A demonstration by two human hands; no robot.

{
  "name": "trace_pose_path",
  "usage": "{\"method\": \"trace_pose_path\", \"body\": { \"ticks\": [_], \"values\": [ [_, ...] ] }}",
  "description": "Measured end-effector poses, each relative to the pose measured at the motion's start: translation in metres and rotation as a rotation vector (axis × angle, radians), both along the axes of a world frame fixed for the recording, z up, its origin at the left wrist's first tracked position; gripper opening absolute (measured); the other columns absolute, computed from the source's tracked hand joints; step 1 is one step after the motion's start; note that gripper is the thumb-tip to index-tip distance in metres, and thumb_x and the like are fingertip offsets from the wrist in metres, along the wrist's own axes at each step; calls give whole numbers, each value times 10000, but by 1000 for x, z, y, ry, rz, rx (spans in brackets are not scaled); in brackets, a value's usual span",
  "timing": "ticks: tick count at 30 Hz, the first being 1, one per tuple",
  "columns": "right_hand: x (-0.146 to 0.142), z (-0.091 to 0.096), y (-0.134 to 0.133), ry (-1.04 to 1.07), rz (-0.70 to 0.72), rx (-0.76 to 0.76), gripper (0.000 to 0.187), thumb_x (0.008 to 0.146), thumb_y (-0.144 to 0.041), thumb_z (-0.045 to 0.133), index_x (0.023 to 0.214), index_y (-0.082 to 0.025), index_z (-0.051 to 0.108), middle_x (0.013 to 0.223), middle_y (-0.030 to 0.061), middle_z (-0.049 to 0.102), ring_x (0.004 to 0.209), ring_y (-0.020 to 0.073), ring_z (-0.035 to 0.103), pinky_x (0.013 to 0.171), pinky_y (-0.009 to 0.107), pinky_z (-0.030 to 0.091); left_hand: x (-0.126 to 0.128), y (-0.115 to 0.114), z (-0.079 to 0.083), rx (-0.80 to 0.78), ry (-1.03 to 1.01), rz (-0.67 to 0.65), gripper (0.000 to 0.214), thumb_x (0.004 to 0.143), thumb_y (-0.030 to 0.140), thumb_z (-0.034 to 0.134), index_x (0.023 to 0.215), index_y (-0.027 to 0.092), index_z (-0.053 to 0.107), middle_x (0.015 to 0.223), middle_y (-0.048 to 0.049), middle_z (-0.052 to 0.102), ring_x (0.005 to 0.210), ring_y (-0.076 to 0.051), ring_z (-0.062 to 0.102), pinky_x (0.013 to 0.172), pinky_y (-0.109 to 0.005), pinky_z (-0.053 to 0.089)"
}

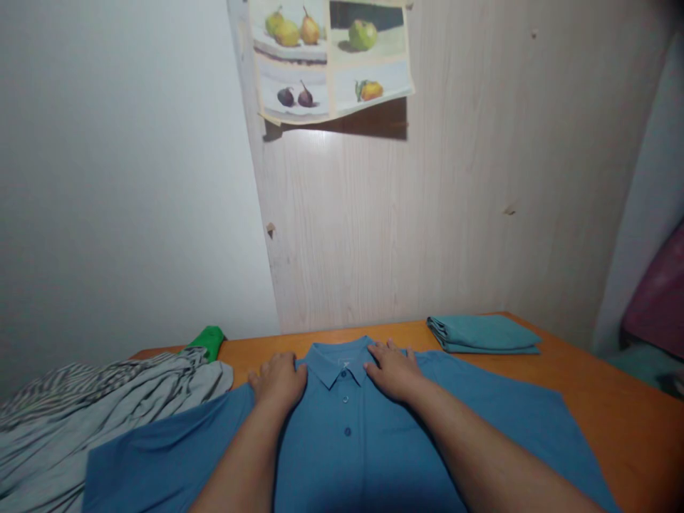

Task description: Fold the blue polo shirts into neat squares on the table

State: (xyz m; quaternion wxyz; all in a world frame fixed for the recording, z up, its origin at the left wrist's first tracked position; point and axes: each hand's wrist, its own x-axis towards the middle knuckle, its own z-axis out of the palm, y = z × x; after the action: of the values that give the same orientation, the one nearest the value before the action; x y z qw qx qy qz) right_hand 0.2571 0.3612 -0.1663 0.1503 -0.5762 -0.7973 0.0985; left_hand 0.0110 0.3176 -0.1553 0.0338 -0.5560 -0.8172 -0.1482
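Head view: two bare hands reach in over a blue polo shirt (320,449) laid front up on the table (598,406).
Left hand (278,381): it rests on the shoulder just beside the collar (323,367), fingers bent a little; whether they pinch any fabric, I can't tell.
Right hand (395,370): it lies on the other shoulder, touching the collar's edge, fingers spread over the cloth.
Collar and buttons: the collar stands between the hands, with the buttons (348,432) running down below it. Uneven pressure from the two hands could pull this line askew.
Sleeves: both spread outward; the one on the left hand's side shows creases, which could set in if left unsmoothed.
Grey striped cloth (122,420): heaped against that sleeve, so a sideways tug might drag it along. A green item (212,342) sits behind.
Folded teal cloth (486,335): well apart from the right hand, near the table's far edge; a wide sweep of that arm might nudge it.
Wall: a fruit print (291,68) hangs above.
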Motion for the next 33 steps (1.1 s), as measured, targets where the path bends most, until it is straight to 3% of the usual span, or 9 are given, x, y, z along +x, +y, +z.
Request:
{"method": "trace_pose_path", "body": {
  "ticks": [3, 6, 10, 15, 19, 24, 29, 33],
  "values": [
    [-4, 2, -1, 62, 0, 115, 573, 963, -423, 413, 1462, -157, 504, 1550, 138, 431, 1481, 317, 286, 1205, 580, 100, 1, 0, 5, -2, -31, 7, 360, 882, 402, 448, 1091, 231, 687, 1219, -150, 677, 1170, -383, 579, 998, -606, 357],
    [-10, 1, -3, 97, 118, 150, 564, 991, -402, 361, 1454, -117, 513, 1548, 142, 432, 1471, 273, 322, 1215, 453, 194, -2, 1, 7, 40, -52, 46, 357, 916, 338, 368, 1022, 235, 693, 1183, -146, 691, 1143, -376, 595, 981, -608, 363],
    [-15, -4, -6, -3, 197, 39, 599, 993, -417, 373, 1475, -77, 474, 1560, 181, 393, 1480, 320, 292, 1209, 511, 184, -9, 0, 5, 71, -92, 110, 353, 918, 296, 349, 1013, 231, 682, 1196, -146, 687, 1139, -388, 588, 984, -646, 334],
    [-20, 1, -12, 55, 167, 154, 548, 1014, -372, 336, 1424, -72, 540, 1512, 194, 464, 1452, 305, 355, 1213, 476, 193, -13, 0, 5, 25, -104, 95, 280, 871, 338, 445, 943, 230, 693, 1179, -149, 689, 1148, -402, 571, 982, -643, 319],
    [-25, 0, -15, 69, 299, 122, 541, 1012, -368, 346, 1433, -85, 533, 1507, 188, 470, 1430, 293, 396, 1193, 443, 266, -17, 3, 3, 51, -129, 135, 253, 874, 301, 445, 920, 236, 685, 1136, -142, 700, 1132, -372, 588, 951, -576, 374],
    [-27, -5, -15, 33, 318, 62, 560, 1005, -362, 360, 1459, -64, 495, 1541, 200, 411, 1458, 317, 339, 1196, 468, 260, -19, 3, 3, 169, -141, 219, 306, 925, 341, 394, 959, 248, 684, 1140, -136, 695, 1132, -376, 593, 907, -540, 419],
    [-28, -6, -15, 53, 324, 64, 554, 1004, -357, 363, 1456, -67, 499, 1541, 202, 411, 1461, 310, 335, 1202, 462, 244, -7, 2, 14, 233, -96, 133, 296, 915, 300, 452, 1107, 234, 667, 1190, -133, 691, 1132, -336, 607, 917, -446, 451],
    [-29, -7, -14, 60, 334, 51, 561, 1004, -351, 355, 1461, -55, 489, 1544, 209, 404, 1469, 309, 318, 1206, 467, 225, -8, 13, 19, 211, -139, 37, 297, 930, 273, 452, 1145, 229, 651, 1195, -136, 689, 1126, -301, 625, 914, -408, 470]
  ]
}}
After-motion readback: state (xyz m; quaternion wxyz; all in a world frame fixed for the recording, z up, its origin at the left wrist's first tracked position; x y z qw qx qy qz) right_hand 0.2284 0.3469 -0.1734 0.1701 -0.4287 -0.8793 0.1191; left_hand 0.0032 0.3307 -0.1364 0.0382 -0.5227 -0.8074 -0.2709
